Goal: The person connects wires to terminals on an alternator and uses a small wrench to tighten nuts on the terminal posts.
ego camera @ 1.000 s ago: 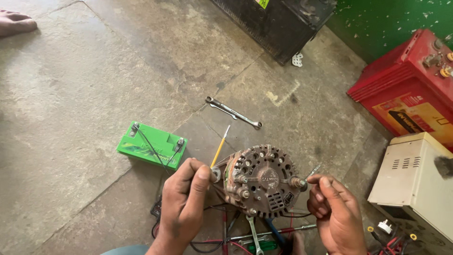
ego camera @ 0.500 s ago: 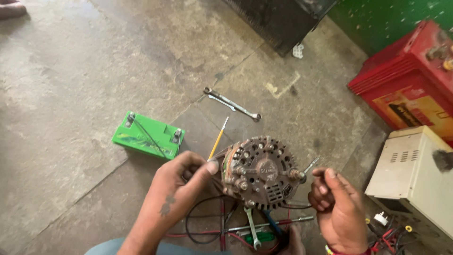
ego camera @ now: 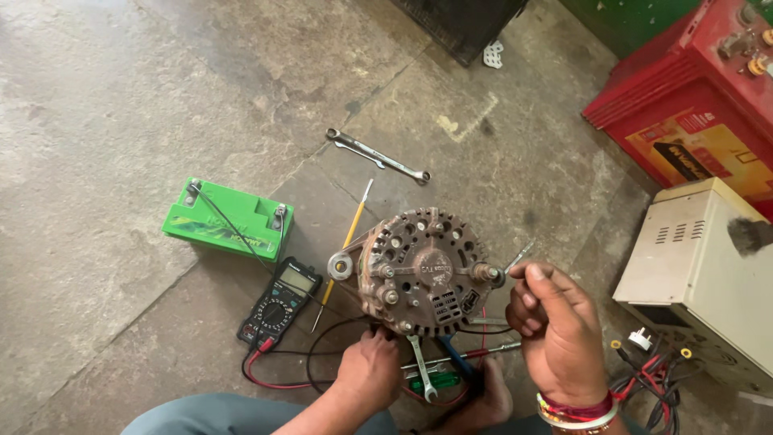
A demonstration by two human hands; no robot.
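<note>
1. One rough grey concrete floor (ego camera: 145,97) fills most of the frame, cracked and stained, with a joint line running diagonally from the upper middle toward the lower left.
2. At the upper right of the frame stands a red battery case (ego camera: 692,105); below it, at the right edge, a cream metal box (ego camera: 692,266) with vent slots. A dark case sits at the top centre.
3. The alternator (ego camera: 427,270), round, rusty and finned, stands on the floor just below the centre of the frame, its vented end face turned up toward the camera; its axis points roughly upward, so no long side shows.
4. The left hand (ego camera: 370,366) lies at the alternator's lower left edge, fingers curled against the housing, touching it.
5. The right hand (ego camera: 555,330) is just right of the alternator, fingers bent together and pinching a thin metal probe (ego camera: 519,256) that slants up to the right beside a terminal stud.
6. Left of the alternator a black multimeter (ego camera: 280,302) lies flat, and a green battery (ego camera: 228,217) sits further left.
7. A yellow-handled screwdriver (ego camera: 346,242) points toward the upper right; a spanner (ego camera: 378,157) lies above, slanting down to the right.
</note>
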